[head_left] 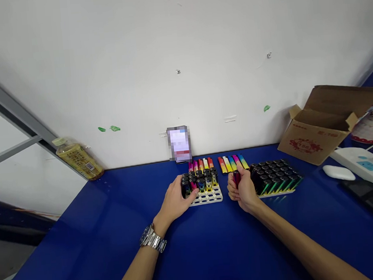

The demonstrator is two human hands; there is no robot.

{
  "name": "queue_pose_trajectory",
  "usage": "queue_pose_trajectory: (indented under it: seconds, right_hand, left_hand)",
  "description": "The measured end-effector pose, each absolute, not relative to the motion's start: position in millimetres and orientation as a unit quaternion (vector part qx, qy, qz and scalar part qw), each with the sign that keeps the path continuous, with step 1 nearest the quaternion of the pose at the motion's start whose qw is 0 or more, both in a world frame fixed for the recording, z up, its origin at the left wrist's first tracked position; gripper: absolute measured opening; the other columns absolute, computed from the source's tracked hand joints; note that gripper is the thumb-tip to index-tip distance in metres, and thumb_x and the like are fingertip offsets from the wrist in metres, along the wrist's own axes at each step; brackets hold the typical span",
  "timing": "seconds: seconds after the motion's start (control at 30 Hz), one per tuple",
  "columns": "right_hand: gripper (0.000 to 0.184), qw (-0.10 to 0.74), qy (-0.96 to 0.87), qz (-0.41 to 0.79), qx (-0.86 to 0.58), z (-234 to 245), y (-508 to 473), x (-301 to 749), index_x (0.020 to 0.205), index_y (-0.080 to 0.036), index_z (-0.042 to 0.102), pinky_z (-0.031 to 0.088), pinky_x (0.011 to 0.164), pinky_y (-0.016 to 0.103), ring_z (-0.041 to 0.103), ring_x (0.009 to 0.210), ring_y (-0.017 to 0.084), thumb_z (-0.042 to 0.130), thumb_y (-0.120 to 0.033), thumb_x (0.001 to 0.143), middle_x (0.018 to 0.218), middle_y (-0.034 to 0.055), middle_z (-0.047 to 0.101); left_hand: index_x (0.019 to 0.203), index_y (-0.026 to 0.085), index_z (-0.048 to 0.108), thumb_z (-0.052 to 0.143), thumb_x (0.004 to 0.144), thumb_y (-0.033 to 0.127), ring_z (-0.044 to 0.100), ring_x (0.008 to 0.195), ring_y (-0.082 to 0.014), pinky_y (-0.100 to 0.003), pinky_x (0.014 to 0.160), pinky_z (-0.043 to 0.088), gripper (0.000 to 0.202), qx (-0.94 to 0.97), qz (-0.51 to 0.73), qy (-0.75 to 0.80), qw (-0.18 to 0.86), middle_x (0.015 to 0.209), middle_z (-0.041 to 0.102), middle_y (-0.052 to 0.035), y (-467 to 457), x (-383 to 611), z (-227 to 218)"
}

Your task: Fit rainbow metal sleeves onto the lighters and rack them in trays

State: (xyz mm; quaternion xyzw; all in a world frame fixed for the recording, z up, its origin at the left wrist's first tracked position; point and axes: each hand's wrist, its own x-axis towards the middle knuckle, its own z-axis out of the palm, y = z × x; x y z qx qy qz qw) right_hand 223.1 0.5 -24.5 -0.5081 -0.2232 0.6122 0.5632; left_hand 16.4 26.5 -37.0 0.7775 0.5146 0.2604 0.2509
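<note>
My left hand (175, 198) is curled round the left end of a white rack (211, 197) with rows of oval holes, its thumb along the front row of lighters. Several black-topped lighters (201, 184) stand upright in the rack's back rows, while front holes show bare. In my right hand (246, 191), closed between the two racks, a dark pink lighter (237, 178) with a black top is held upright, thumb over its upper part. Just right of that hand, a second rack full of black-and-green lighters (274, 178) stands on the blue table.
Coloured lighters (232, 164) lie flat in a row behind my right hand; more (201, 164) lie behind the left rack. A phone (179, 144) leans on the wall. An open cardboard box (316, 135), white mouse (338, 173) and power strip (368, 165) are right; a bottle (79, 159) is left.
</note>
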Motion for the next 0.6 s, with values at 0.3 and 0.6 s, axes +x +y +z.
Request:
queue_pose_trajectory:
  seconds: [0.3,0.6]
  right_hand:
    - [0.054,0.555,-0.208,0.612,-0.525,-23.4,-0.7,216.6,0.040,-0.022,0.031,0.011,0.026,0.016,0.013,0.024,0.005,0.023,-0.041,0.090,0.028,-0.0069,0.020]
    - [0.053,0.552,-0.219,0.591,-0.546,-24.6,-0.1,217.3,0.038,-0.022,0.032,0.012,0.027,0.016,0.014,0.025,0.005,0.021,-0.036,0.089,0.028,-0.0063,0.021]
  left_hand:
    - [0.100,0.020,0.047,0.053,0.083,0.048,0.060,0.090,-0.0246,-0.034,0.073,0.047,0.034,0.785,0.268,0.508,0.234,0.097,0.062,-0.0073,28.0,15.8,-38.8]
    - [0.101,0.020,0.047,0.053,0.083,0.049,0.060,0.089,-0.0244,-0.034,0.073,0.047,0.034,0.782,0.266,0.511,0.240,0.097,0.062,-0.0074,27.9,15.9,-38.6]
